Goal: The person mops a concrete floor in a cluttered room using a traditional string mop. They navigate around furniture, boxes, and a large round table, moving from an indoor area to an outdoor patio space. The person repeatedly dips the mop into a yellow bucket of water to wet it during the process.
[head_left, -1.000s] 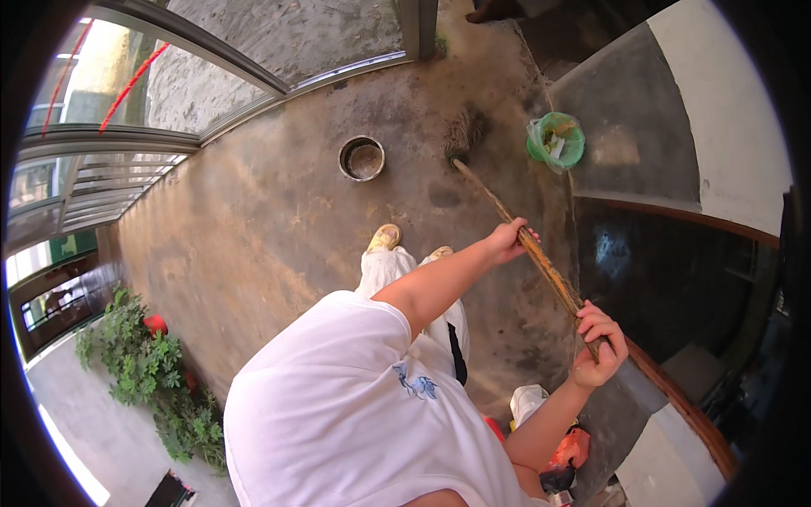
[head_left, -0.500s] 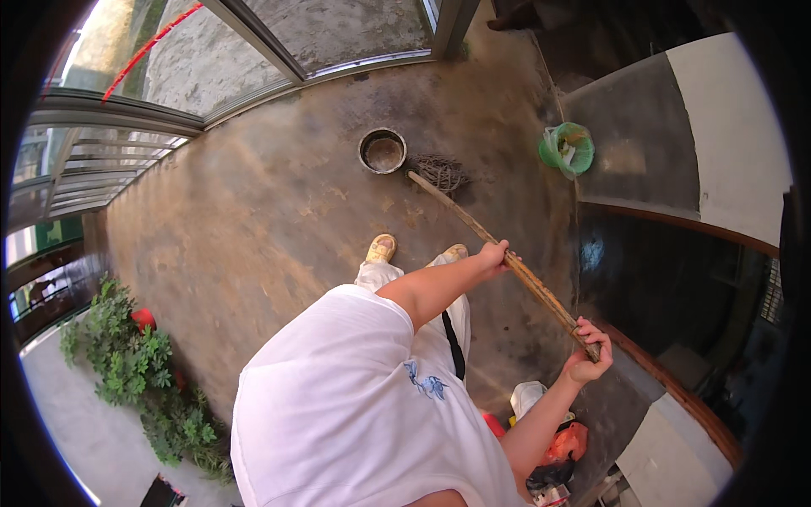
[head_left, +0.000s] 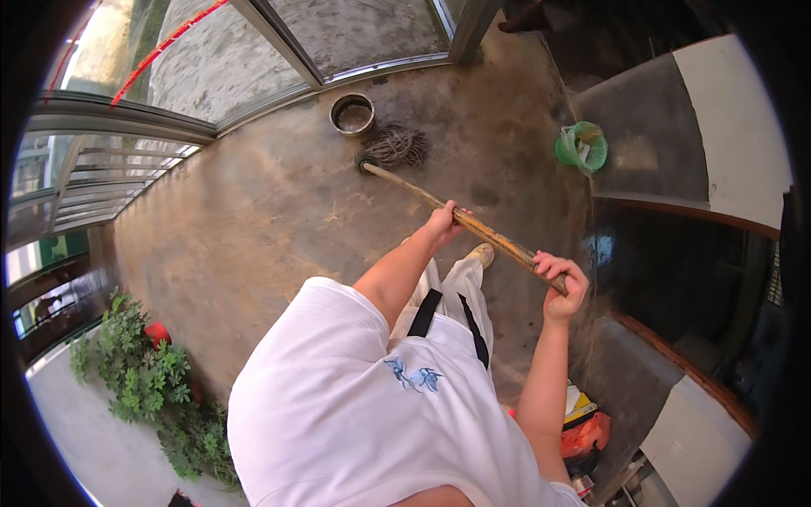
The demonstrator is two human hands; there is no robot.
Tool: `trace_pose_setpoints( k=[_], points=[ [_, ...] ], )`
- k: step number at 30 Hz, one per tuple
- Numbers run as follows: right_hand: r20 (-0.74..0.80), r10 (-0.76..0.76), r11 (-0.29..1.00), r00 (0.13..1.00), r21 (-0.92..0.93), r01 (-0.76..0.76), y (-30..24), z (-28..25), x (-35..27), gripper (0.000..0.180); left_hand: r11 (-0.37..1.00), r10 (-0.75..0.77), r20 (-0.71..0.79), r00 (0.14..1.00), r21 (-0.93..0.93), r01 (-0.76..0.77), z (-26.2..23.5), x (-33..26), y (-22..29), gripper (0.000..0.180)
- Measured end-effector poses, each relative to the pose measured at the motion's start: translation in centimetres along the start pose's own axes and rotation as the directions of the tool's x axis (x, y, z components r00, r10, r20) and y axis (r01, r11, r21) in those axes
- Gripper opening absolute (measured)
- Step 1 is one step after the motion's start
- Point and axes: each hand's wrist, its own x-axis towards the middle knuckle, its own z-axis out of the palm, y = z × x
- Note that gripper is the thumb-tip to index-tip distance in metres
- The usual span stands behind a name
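Left hand (head_left: 448, 218) and right hand (head_left: 563, 283) are curled around the mop handle (head_left: 498, 241), spaced presumably for leverage. Mop strands (head_left: 399, 146) are laid toward the floor's (head_left: 253, 237) glazed edge.

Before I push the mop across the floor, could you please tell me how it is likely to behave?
The handle is probably stiff, being a straight wooden pole. The grey strands look floppy, fanned loosely on the floor, so they may drag and trail. Whether they are wet and heavy, I cannot tell.
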Motion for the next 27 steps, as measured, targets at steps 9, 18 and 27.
trace_pose_setpoints(
  k=[9,18,27],
  points=[
    [0.322,0.173,0.97,0.931,0.11,-0.218,5.1,7.2,0.2,0.024,0.958,0.176,-0.13,0.976,-0.206,-0.2,-13.5,-6.0,4.1,0.023],
    [0.461,0.405,0.833,0.79,0.169,-0.526,10.5,12.9,-4.0,0.016,0.916,0.05,-0.482,0.875,-0.327,-0.232,-26.7,-11.6,2.3,0.021],
    [0.425,0.338,0.874,0.84,0.19,-0.448,3.9,-2.2,-3.2,0.016,0.996,-0.08,-0.344,0.935,-0.053,0.066,-14.0,-9.3,-6.7,0.024]
  ],
)
